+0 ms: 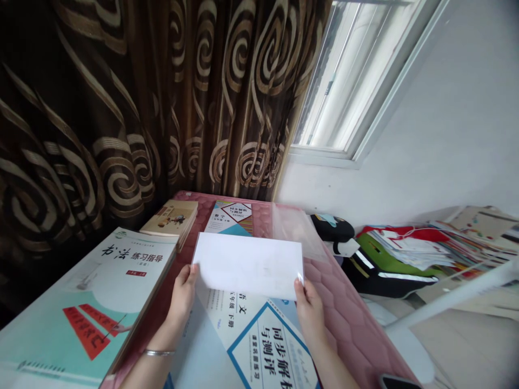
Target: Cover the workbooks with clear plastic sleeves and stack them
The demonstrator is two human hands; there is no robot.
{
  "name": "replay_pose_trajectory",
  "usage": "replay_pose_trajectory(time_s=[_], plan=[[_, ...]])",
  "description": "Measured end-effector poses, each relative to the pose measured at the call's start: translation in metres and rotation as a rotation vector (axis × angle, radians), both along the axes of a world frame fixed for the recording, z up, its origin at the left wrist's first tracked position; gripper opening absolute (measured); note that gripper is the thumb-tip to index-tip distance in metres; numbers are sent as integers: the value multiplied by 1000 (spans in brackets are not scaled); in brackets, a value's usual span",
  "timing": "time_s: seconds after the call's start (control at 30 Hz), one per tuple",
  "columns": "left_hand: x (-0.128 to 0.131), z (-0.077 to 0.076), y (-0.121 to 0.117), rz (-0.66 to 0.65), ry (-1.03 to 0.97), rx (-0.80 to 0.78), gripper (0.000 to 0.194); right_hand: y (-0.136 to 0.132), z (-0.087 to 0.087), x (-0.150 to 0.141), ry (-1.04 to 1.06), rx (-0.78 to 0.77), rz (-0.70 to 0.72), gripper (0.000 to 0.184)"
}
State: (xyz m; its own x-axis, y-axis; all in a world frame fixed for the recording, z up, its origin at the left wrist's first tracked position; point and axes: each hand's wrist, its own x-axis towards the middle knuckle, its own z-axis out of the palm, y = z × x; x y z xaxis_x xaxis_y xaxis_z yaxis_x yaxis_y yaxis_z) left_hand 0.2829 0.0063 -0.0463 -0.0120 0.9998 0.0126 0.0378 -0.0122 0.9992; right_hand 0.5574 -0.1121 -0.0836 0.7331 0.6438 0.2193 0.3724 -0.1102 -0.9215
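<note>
Between my two hands is a white sheet of paper (249, 265), with a shiny, clear-looking edge on its right side. My left hand (184, 286) pinches its left edge, thumb on top; a silver bangle circles that wrist. On the opposite edge, my right hand (308, 302) grips with the thumb on the near face. Under the sheet lies a large blue-and-white workbook (267, 346) with Chinese print, partly covered by the sheet and my forearms. A smaller workbook (231, 216) lies beyond it, its lower part hidden.
Left stands a thick stack topped by a green calligraphy book (93, 302), with smaller tan booklets (172, 219) behind. A clear plastic sleeve (298, 229) rests on the pink quilted cover (344, 319). Rightward are a black case (332, 229), a green-black bag (389, 265) and a phone-like object (399, 382).
</note>
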Motion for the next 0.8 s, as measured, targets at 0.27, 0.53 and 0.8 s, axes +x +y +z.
replay_pose_trajectory(time_s=[0.27,0.53,0.8], plan=[[-1,-3,-1,-20,-15,40,49,-3,2,-4,-9,42,16,46],[1,0,-1,-21,-37,67,51,-1,0,-3,-12,31,6,44],[3,-3,0,-10,-59,123,51,0,12,-3,176,148,64,50]])
